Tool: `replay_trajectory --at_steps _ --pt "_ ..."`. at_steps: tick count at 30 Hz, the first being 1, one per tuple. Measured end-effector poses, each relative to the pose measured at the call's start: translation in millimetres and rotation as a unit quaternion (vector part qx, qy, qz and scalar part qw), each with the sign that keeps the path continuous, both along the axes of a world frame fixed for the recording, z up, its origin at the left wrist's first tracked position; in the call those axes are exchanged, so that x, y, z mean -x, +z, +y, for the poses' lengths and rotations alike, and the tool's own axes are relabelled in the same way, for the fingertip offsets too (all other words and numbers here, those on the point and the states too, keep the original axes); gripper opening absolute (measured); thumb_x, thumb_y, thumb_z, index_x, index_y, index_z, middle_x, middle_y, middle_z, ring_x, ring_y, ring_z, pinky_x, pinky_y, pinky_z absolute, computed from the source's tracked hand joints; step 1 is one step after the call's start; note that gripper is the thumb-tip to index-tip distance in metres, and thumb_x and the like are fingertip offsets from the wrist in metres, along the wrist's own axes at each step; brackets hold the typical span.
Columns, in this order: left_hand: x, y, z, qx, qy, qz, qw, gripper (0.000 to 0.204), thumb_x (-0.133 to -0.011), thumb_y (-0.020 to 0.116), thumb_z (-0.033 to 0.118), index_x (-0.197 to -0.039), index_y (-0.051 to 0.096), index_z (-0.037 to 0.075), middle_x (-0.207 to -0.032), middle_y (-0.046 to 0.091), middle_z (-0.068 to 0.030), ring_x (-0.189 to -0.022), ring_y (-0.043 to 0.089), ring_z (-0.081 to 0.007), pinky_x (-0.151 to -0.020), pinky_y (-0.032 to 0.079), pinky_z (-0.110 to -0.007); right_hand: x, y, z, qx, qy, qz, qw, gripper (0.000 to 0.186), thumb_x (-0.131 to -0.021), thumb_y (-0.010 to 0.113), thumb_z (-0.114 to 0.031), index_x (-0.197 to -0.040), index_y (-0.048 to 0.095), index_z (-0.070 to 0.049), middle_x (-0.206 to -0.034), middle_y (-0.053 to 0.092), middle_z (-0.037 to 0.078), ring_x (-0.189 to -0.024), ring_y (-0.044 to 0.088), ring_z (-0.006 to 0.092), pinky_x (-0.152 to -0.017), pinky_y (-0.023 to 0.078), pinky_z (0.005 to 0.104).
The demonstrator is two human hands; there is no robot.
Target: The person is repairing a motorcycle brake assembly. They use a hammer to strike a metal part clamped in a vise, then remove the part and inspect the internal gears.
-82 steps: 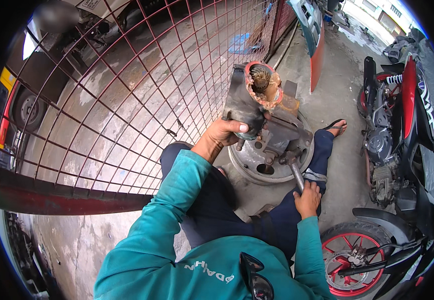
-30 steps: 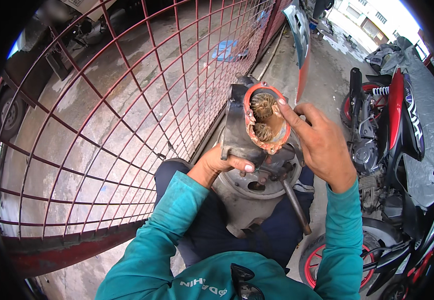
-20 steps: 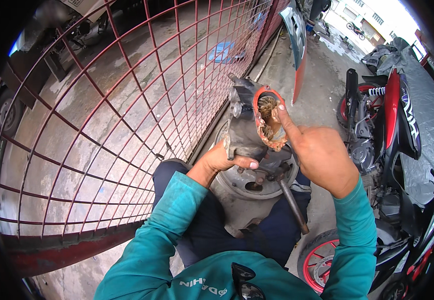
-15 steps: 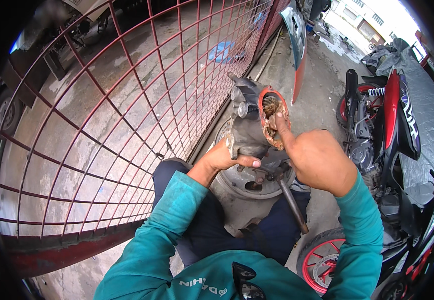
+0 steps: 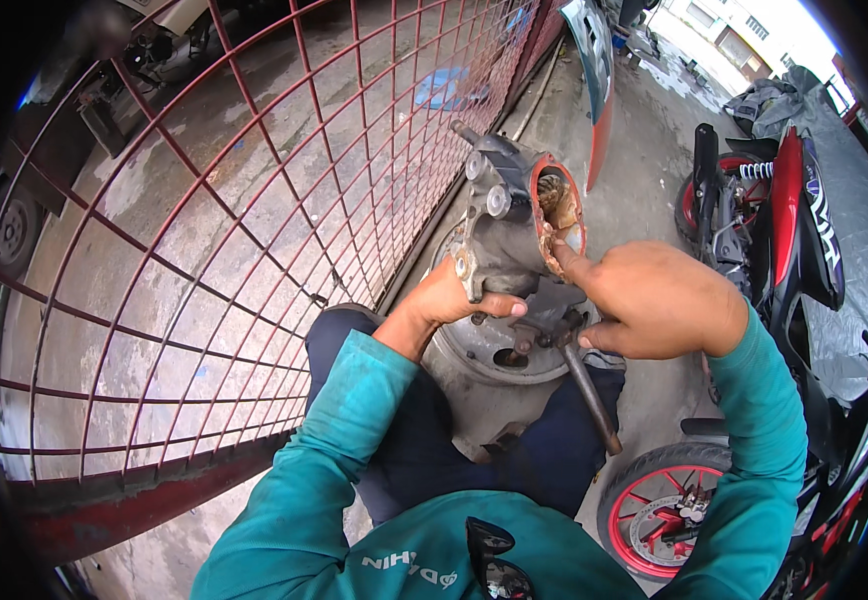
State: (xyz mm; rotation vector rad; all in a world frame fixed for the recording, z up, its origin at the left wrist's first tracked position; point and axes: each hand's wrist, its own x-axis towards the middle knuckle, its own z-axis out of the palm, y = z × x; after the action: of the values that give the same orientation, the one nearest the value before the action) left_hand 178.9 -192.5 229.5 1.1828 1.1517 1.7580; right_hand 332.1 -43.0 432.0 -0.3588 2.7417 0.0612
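Observation:
A heavy metal gear housing (image 5: 506,225) is held up in front of me, tilted so its oval opening faces right. Red-orange sealant rings the rim, and brownish grease coats the inside, where gear teeth (image 5: 551,197) show. My left hand (image 5: 451,300) grips the housing from below, thumb along its underside. My right hand (image 5: 659,300) has its index finger at the lower edge of the opening, with the thumb held apart; its remaining fingers are mostly hidden. Below the housing, a metal shaft (image 5: 592,405) with a jointed head slants beside a grey steel wheel rim (image 5: 474,365) between my legs.
Red wire mesh fencing (image 5: 224,230) runs along my left. On the right stand a red and black motorcycle (image 5: 784,220) and a red-rimmed motorcycle wheel (image 5: 659,510). A grey tarp (image 5: 844,200) lies behind them. A curved panel (image 5: 594,90) leans further ahead.
My right index finger has drawn back from inside the opening to its lower rim, and the right hand has shifted right. The housing has turned slightly, with my left hand still gripping it.

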Motion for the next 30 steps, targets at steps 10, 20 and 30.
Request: replay_trajectory --at_steps 10,20,30 --pt "5 -6 -6 0.046 -0.013 -0.005 0.999 0.064 -0.071 0.092 0.011 -0.129 0.065 0.002 -0.119 0.07 -0.0058 -0.112 0.062 -0.019 -0.098 0.051 -0.035 -7 15 6 0.095 0.029 0.015 0.995 0.076 -0.076 0.08 -0.014 -0.145 0.051 0.0 -0.073 0.065 0.016 -0.073 0.066 0.0404 -0.068 0.048 0.0498" --pt "0 6 0 0.008 -0.008 -0.098 0.995 0.064 -0.073 0.087 0.009 -0.131 0.061 -0.001 -0.118 0.07 -0.0108 -0.107 0.067 -0.0235 -0.094 0.055 -0.038 -14 -45 -14 -0.104 -0.14 0.135 0.975 0.1 -0.074 0.084 -0.019 -0.157 0.033 0.003 -0.07 0.063 0.015 -0.07 0.066 0.041 -0.066 0.048 0.049" --pt "2 1 -1 -0.06 -0.147 -0.226 0.961 0.07 -0.07 0.085 0.012 -0.134 0.06 -0.002 -0.117 0.072 -0.0185 -0.103 0.071 -0.0282 -0.093 0.058 -0.041 5 -18 31 0.113 -0.052 0.232 0.965 0.116 -0.063 0.09 -0.024 -0.163 0.032 -0.026 -0.092 0.067 0.016 -0.085 0.065 0.0405 -0.075 0.05 0.0464"
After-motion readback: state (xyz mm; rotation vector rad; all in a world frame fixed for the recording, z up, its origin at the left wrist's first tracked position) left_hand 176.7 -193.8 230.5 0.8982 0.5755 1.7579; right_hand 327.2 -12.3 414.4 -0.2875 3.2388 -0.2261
